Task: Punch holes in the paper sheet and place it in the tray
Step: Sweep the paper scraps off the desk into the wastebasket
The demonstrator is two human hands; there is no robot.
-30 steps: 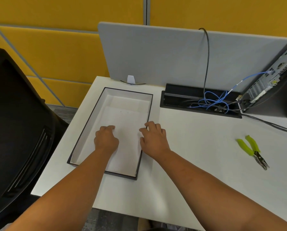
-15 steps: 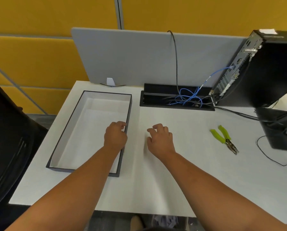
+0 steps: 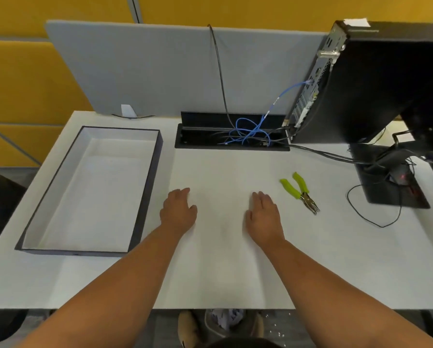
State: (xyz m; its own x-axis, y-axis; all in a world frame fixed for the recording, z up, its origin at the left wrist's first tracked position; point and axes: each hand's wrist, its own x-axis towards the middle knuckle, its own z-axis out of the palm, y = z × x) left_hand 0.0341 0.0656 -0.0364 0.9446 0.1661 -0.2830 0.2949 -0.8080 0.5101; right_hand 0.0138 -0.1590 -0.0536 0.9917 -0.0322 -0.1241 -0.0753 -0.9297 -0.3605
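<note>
**Sheet laid flat, punch waiting at the right**

A paper sheet [image 3: 220,247] lies flat on the white worktop [image 3: 348,259] in front of a person, its edges faint against the surface; it reaches from near the cable slot down to the near edge of the worktop. The left hand [image 3: 177,213] rests on the sheet near its left border, fingers loosely curled and gripping nothing. The right hand [image 3: 263,217] lies palm down and spread on the sheet's right part, likewise holding nothing. A green-handled hole punch [image 3: 299,192], shaped like pliers, lies on the worktop just to the right of the right hand, untouched. The tray [image 3: 145,194], dark-walled with a pale inside, sits to the left of the sheet, just beside the left hand; whether anything lies in it cannot be told. A black cable box [image 3: 231,139] with blue wires and a computer tower [image 3: 376,81] stand at the back.

No holes can be made out in the sheet, so punching appears to be the step in hand. It would likely go best with the left hand pinning the paper while the right takes the punch by both handles, then slides an edge squarely between the jaws before squeezing.
</note>
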